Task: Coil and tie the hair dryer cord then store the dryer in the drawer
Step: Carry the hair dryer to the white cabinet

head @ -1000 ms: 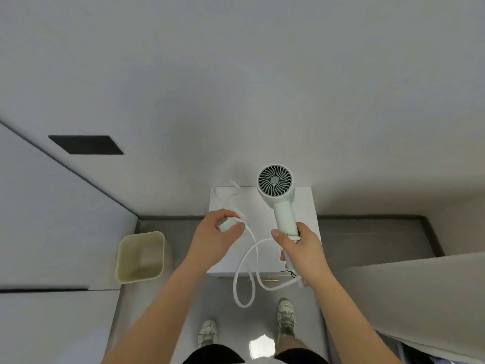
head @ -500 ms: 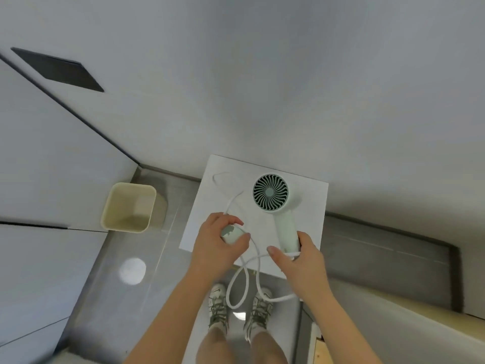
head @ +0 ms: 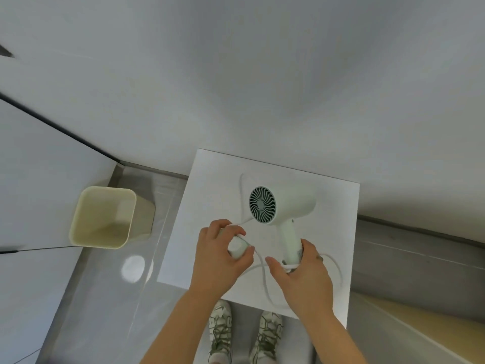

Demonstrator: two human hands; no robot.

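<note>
Right grip (head: 301,277) wraps the handle of the pale-green plastic hair dryer (head: 283,203), seemingly light and rigid; left grip (head: 217,261) pinches its pale-green plug (head: 237,246), limp white cord (head: 262,274) looping between them.

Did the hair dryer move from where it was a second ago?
Yes. The hair dryer overlapped the far edge of the white cabinet top before; now it lies well inside that edge, with its barrel turned rightward.

The head camera looks steeply down from close above the left hand (head: 220,257) and right hand (head: 305,275).
</note>
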